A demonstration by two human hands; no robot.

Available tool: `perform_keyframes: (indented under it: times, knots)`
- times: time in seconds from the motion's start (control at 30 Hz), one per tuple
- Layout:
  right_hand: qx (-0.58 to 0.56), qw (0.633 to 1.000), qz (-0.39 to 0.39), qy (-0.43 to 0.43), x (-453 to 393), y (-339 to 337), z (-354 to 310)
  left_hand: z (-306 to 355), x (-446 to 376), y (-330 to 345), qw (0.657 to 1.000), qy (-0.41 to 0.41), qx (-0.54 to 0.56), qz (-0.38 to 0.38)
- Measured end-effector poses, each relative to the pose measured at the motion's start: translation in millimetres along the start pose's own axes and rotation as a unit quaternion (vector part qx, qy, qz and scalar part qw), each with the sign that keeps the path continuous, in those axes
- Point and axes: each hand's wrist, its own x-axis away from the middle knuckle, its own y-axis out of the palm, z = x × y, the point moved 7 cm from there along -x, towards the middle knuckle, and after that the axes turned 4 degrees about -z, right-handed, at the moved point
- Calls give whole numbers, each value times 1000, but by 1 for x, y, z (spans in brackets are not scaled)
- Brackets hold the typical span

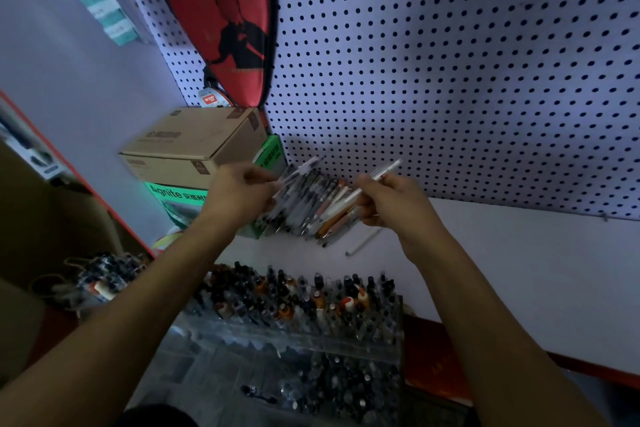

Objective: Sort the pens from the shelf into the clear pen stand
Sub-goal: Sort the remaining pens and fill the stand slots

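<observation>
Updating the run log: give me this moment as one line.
left hand: grips clear pens | right hand: pinches white pen | pen pile: on shelf | clear pen stand: many slots filled

Both bare hands raised over the white shelf [519, 253], in front of the white perforated pegboard wall [450, 62]. Left hand [239, 198] curled round one end of a fanned bundle of clear, black and orange pens [311, 204]; right hand [391, 201] pinching a slim white pen [384, 172], tilted up to the right. Between and below the hands, one loose white pen [363, 241] flat on the shelf. Nearer than both hands, a clear plastic tiered pen stand [346, 347] crowded with upright pens. Beyond the left hand, a brown cardboard box [194, 142] stacked on green boxes [180, 198], under a red racket cover [221, 17].
</observation>
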Motion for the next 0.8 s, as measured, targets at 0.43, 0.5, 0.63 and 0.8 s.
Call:
perform_keyframes:
  times: [0.43,0.5,0.63,0.8]
  knots:
    - [56,990,-31,-123,128,25,-41,-27,169,-8,909,-52,387,-149]
    - [108,984,-46,-136,144,32,-37,-49,179,-11,943,-32,312,-114]
    - [202,968,-69,-130,167,47,-14,-83,184,-8,979,27,181,-94]
    - [314,937,-79,-134,174,67,15,-105,185,0,994,54,73,-61]
